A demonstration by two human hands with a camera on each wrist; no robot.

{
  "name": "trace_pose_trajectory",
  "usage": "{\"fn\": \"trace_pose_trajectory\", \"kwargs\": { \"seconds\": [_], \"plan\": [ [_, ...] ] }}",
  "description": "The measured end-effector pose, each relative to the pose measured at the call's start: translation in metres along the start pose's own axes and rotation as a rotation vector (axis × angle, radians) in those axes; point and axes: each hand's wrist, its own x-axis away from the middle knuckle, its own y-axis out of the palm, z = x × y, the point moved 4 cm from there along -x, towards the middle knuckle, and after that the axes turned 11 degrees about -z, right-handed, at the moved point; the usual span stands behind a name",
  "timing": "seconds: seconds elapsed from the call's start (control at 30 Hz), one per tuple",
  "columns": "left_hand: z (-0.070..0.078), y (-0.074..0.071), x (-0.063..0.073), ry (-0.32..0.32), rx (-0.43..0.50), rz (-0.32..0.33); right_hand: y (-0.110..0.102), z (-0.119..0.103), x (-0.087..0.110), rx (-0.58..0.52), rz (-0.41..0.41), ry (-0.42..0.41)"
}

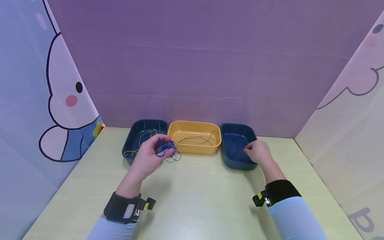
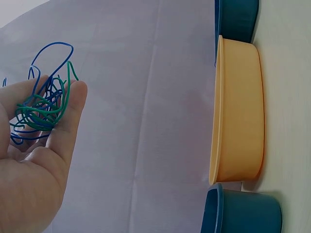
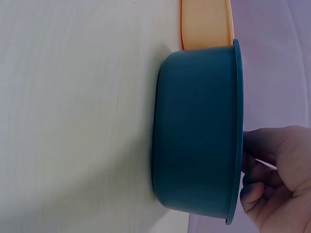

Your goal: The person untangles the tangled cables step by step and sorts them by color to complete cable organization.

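Note:
My left hand (image 1: 150, 154) grips a tangle of blue and green wires (image 2: 43, 109) between thumb and fingers, with loose loops sticking out. It is raised in front of the left dark blue bin (image 1: 128, 146). Over the near right side of the right dark blue bin (image 1: 240, 164) is my right hand (image 1: 258, 151), fingers curled and pointing into it. In the right wrist view the bin's rim hides the thumb tip, and I cannot tell whether those fingers pinch a wire. Thin dark wire strands (image 1: 235, 146) lie faintly visible in that bin.
Between the two blue bins stands a yellow bin (image 1: 195, 150) with several greyish wires (image 1: 196, 139) in it. Yellow wires (image 1: 131, 152) lie in the left bin, one hanging near its rim. A purple backdrop (image 1: 192, 66) rises behind the pale table (image 1: 192, 200), with printed panels on both sides.

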Motion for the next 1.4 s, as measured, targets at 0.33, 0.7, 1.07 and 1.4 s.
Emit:
{"fn": "trace_pose_trajectory", "kwargs": {
  "seconds": [0.33, 0.7, 1.07, 1.4],
  "plan": [
    [-0.003, 0.000, -0.001, -0.014, 0.010, -0.013, -0.004, 0.000, 0.002, -0.043, 0.008, 0.003],
    [0.000, 0.000, 0.001, 0.004, 0.003, -0.004, -0.035, -0.022, 0.024, -0.328, 0.141, -0.057],
    [0.006, 0.004, 0.001, 0.025, 0.022, -0.032, -0.042, -0.052, 0.072, -0.754, 0.256, -0.221],
    [0.005, 0.006, 0.006, 0.013, 0.013, -0.038, -0.014, -0.046, 0.092, -0.973, 0.287, -0.224]
  ]
}}
